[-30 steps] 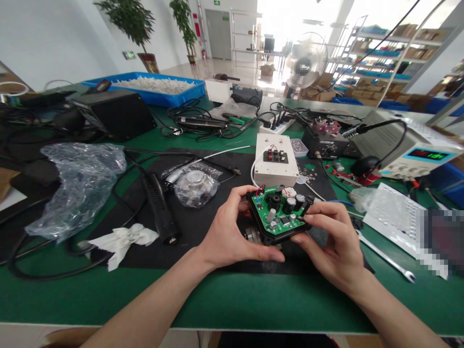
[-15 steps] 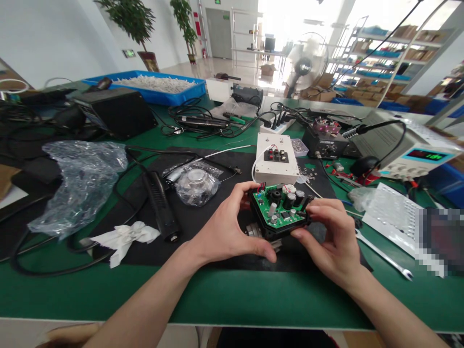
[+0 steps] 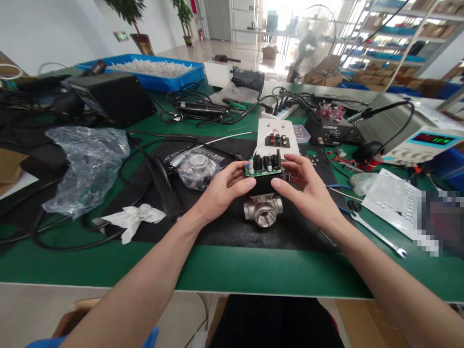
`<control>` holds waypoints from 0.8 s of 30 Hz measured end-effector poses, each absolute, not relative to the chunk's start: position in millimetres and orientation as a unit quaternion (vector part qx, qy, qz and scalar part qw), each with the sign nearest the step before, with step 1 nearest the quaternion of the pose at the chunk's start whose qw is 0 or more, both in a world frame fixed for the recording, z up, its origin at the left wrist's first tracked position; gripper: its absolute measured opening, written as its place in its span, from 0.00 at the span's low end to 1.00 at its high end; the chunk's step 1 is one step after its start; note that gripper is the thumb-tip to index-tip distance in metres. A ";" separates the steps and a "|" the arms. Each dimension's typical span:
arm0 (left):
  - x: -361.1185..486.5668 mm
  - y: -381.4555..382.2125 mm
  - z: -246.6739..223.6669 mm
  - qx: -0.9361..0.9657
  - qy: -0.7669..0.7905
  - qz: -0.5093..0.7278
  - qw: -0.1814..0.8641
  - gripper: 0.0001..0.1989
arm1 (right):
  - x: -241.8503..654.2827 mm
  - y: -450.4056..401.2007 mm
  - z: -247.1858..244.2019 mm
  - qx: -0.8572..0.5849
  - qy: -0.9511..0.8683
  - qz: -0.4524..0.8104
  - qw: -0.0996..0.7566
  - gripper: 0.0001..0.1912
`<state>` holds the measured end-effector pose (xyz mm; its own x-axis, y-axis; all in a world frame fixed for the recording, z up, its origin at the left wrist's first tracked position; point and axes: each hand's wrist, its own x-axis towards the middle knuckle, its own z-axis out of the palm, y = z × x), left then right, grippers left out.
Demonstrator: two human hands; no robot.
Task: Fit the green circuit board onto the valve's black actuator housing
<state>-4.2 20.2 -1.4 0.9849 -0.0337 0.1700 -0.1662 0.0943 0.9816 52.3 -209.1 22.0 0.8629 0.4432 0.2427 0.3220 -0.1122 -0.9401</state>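
Between my two hands is a black valve actuator [image 3: 264, 185] with its top off, standing upright on a steel three-way valve body [image 3: 265, 210]. A green circuit board [image 3: 271, 171] with capacitors and other upright parts sits in the top of the housing. My left hand [image 3: 229, 189] grips the housing's left side, thumb on the front face. From the right, my right hand [image 3: 303, 187] holds it, its thumb also on the front. Its other fingers are partly hidden behind the housing. The valve's threaded port faces me, over the black mat [image 3: 224, 232].
Behind stands a white switch box [image 3: 277, 137]. A bagged metal part [image 3: 197, 166], a black handheld tool [image 3: 165, 186] and crumpled tissue [image 3: 134, 217] lie left. To the right are a wrench [image 3: 379, 234], a perforated white sheet [image 3: 389, 205] and a power supply [image 3: 409, 130].
The actuator has turned from tilted, board facing me, to upright with the valve body below it. Both hands have moved with it, thumbs now on its front. The view has shifted downward.
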 end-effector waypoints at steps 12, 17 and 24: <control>-2.5 15.4 -3.7 0.667 -0.086 0.046 0.739 0.29 | 60.8 -204.5 17.9 -0.647 -0.248 0.159 0.704 0.35; -14.0 17.0 16.5 0.679 -0.097 0.130 0.715 0.24 | 56.0 -218.2 18.5 -0.636 -0.275 0.160 0.703 0.40; -29.4 29.5 79.8 0.833 -0.179 0.079 0.518 0.13 | 42.7 -245.2 22.6 -0.663 -0.351 0.164 0.640 0.50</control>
<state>-29.4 29.5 79.8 0.9236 -0.2163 0.3165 -0.3795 -0.3994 0.8345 42.7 -245.2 22.6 0.7005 0.6748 0.2322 0.2559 0.0662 -0.9644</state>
